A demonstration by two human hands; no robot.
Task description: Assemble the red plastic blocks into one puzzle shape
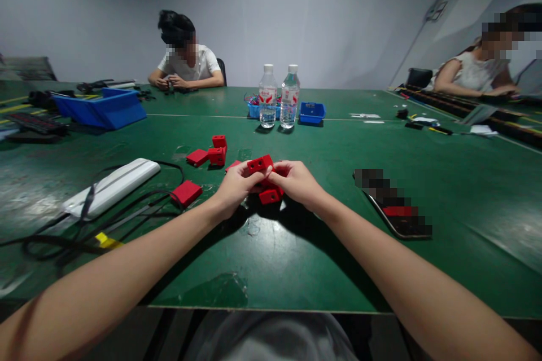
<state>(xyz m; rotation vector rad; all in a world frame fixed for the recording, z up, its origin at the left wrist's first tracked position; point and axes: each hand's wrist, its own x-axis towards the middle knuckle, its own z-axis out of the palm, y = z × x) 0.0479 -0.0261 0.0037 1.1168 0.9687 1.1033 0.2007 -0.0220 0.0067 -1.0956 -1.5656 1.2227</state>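
Both my hands meet over the green table (pixel 322 271), closed round a red block with small round holes (pixel 259 164). My left hand (pixel 237 189) pinches it from the left, thumb across its near side. From the right, my right hand (pixel 296 180) grips it, thumb and fingertips close to the left ones. Another red holed piece (pixel 271 196) shows just below my fingers; whether it joins the upper block I cannot tell. Left of my hands lie more red blocks (pixel 217 155) in a small cluster and a single flat red block (pixel 186 193).
A white power strip (pixel 114 189) with black cables lies at left, a phone (pixel 393 206) at right. Farther back stand two water bottles (pixel 267 98), a small blue tray (pixel 312 113) and a large blue bin (pixel 101 110). Two people (pixel 190 62) sit across and to the right.
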